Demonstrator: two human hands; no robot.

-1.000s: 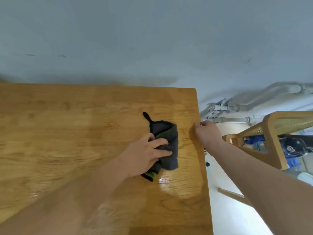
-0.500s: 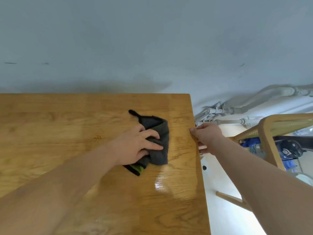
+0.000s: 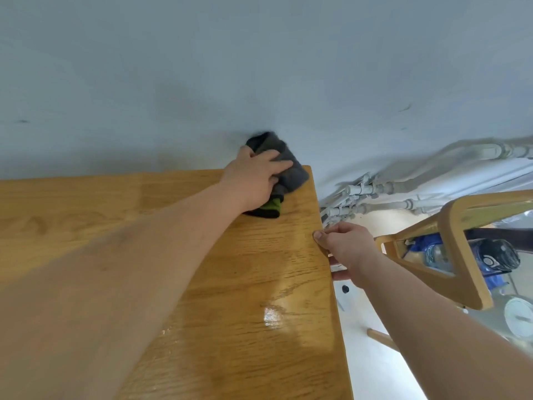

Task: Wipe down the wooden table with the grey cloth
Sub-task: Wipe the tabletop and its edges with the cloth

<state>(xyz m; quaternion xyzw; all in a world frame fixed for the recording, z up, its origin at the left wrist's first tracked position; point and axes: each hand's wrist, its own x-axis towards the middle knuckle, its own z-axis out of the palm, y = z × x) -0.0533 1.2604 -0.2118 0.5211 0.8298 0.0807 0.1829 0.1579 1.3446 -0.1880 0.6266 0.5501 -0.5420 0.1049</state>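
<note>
My left grip (image 3: pixel 253 177) holds the grey cloth (image 3: pixel 291 171) at the far right corner of the wooden table (image 3: pixel 230 284), there where the table meets the pale blue wall (image 3: pixel 259 67). The fingers lie over the bunched cloth, the index finger almost straight, and the thumb is on the far side of it, so the cloth is taken between them. The upper part of the cloth rises above the far edge of the table and shows in front of the wall. This part is blurred, so I cannot tell if it touches the wall. The lower end of the cloth has a green band (image 3: pixel 272 204) with a black border, and it lies flat on the wood under my wrist.

My right grip (image 3: pixel 343 243) takes the right edge of the table, nearer to me than the cloth and apart from it. The thumb (image 3: pixel 318 235) lies on the top of the table at the very edge, and the other fingers are curled below the edge, so this grip pinches the board.

On the table, near the right edge and closer to me, there is a shiny patch (image 3: pixel 272 314) that reflects the light.

To the right of the table stands a wooden chair (image 3: pixel 458 255), just beside my right forearm. Grey pipes (image 3: pixel 375 192) run low along the wall behind it, above the white floor (image 3: pixel 375 370)
</note>
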